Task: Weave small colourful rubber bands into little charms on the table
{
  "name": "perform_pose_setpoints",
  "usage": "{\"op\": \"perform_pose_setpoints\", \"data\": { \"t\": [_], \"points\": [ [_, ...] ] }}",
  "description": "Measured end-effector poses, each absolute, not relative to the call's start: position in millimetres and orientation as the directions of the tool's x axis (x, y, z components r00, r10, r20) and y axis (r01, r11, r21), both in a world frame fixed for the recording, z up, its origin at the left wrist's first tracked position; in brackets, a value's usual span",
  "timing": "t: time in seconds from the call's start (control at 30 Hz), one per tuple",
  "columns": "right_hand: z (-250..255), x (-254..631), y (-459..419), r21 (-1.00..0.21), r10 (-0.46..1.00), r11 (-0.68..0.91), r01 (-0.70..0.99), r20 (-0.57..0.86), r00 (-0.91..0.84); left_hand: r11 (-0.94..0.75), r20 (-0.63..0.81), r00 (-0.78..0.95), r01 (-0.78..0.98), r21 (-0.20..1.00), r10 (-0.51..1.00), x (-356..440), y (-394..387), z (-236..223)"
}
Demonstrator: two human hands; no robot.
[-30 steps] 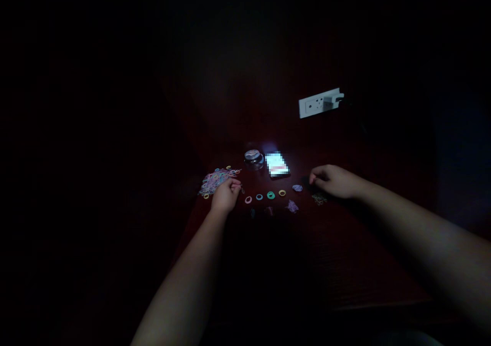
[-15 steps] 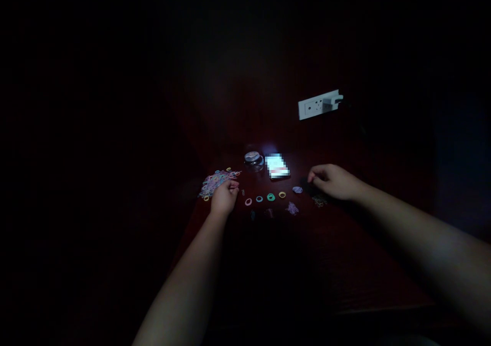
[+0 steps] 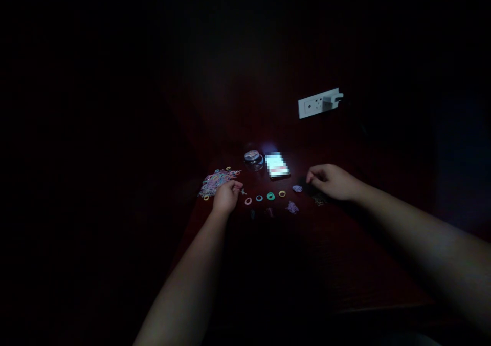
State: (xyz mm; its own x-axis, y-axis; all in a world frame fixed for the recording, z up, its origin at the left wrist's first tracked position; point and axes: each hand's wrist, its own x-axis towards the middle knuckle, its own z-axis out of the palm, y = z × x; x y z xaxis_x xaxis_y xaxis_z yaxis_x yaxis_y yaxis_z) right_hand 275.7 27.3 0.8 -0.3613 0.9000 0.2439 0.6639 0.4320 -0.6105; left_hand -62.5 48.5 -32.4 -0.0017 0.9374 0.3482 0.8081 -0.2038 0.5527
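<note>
My left hand (image 3: pixel 227 196) rests at the near right edge of a heap of small coloured rubber bands (image 3: pixel 215 183). Its fingers point right, slightly apart, with nothing visible between them, above a few small bands (image 3: pixel 243 192). My right hand (image 3: pixel 332 181) hovers at the right with fingers curled toward the thumb; whatever they hold, if anything, is too dark to make out. Between the hands runs a row: a pink ring (image 3: pixel 248 201), a blue ring (image 3: pixel 259 198), a green ring (image 3: pixel 270 196), a yellow ring (image 3: pixel 282 194) and a purple bundle (image 3: pixel 297 188).
Nearer me lie a purple band pile (image 3: pixel 292 208), a faint pink pile (image 3: pixel 270 212) and a dark teal one (image 3: pixel 252 214). Yellowish bands (image 3: pixel 319 201) lie below my right hand. Behind stand a lidded jar (image 3: pixel 253 159) and a lit phone (image 3: pixel 277 165). A wall socket (image 3: pixel 318 104) holds a plug.
My left fingers have shifted slightly right and straightened; the pink bit at their tips no longer shows. The small bands beside them look spread differently. My right hand has barely moved.
</note>
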Motion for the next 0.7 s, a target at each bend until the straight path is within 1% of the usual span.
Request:
{"op": "perform_pose_setpoints", "data": {
  "t": [0.1, 0.17, 0.27, 0.33, 0.53, 0.6, 0.7],
  "points": [
    [0.7, 275.5, 27.3, -0.624, 0.902, 0.426, 0.655, 0.238, -0.360, -0.210, 0.377, 0.017, 0.853, 0.478, 0.926, -62.4, 47.1, -32.0],
    [-0.2, 276.0, 28.1, -0.631, 0.900, 0.429, 0.646, 0.237, -0.366, -0.233, 0.366, 0.067, 0.871, 0.433, 0.928, -62.1, 47.0, -33.3],
    [-1.6, 277.0, 29.2, -0.626, 0.894, 0.442, 0.642, 0.247, -0.374, -0.296, 0.333, 0.164, 0.868, 0.398, 0.929, -61.3, 47.9, -35.4],
    [-1.8, 277.2, 29.2, -0.630, 0.894, 0.441, 0.640, 0.241, -0.379, -0.306, 0.319, 0.184, 0.869, 0.390, 0.930, -61.1, 48.5, -35.7],
    [-0.9, 275.3, 27.6, -0.651, 0.903, 0.416, 0.636, 0.210, -0.375, -0.162, 0.252, 0.059, 0.898, 0.410, 0.966, -62.4, 47.5, -32.1],
    [-0.9, 274.8, 27.5, -0.649, 0.898, 0.424, 0.632, 0.213, -0.384, -0.143, 0.250, 0.040, 0.901, 0.409, 0.968, -62.5, 46.7, -31.8],
    [-1.7, 274.5, 27.9, -0.643, 0.891, 0.441, 0.627, 0.225, -0.395, -0.154, 0.281, 0.043, 0.909, 0.388, 0.959, -62.2, 46.2, -32.6]
  ]
}}
